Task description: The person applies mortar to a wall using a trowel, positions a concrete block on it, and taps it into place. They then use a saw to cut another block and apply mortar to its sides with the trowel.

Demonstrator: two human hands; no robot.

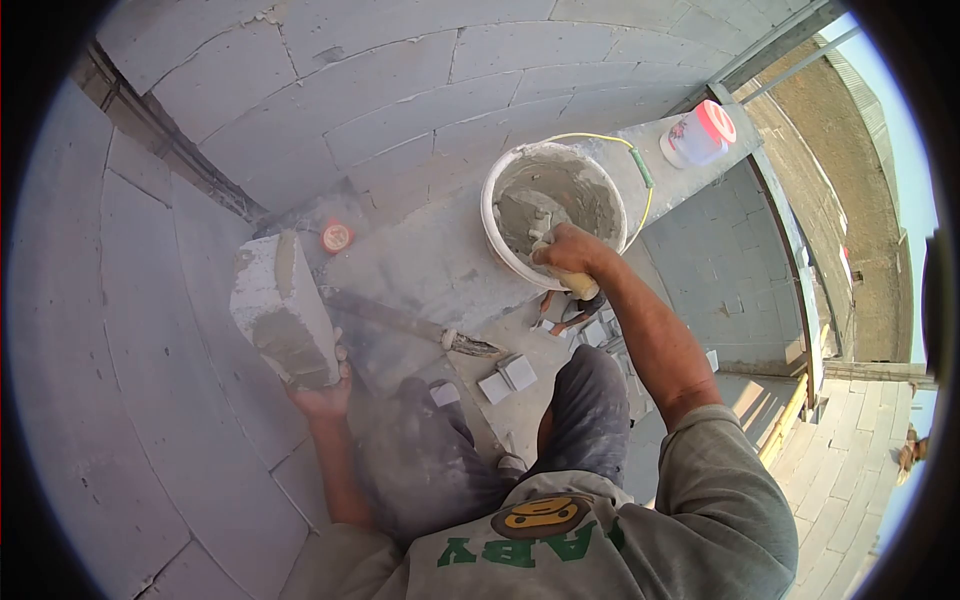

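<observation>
A white building block [262, 335] is tilted at the left, with grey mortar [288, 330] spread on its near side and edge. My left hand [325, 392] supports it from below, fingers curled round its lower end. In my right hand [572, 252] is the yellowish handle [580, 285] of a trowel, gripped over the rim of a white bucket [492, 210]. The trowel's mortar-smeared front part [543, 222] dips into the bucket's wet grey mortar [575, 190]; its blade is partly hidden.
The bucket stands on a dusty platform [420, 265] beside a jug with a red lid [697, 137]. A red-and-white round object [336, 236] and a long tool [400, 318] lie nearer. Block walls [400, 110] enclose the left and back. Below are loose blocks [508, 378] and another person [572, 318].
</observation>
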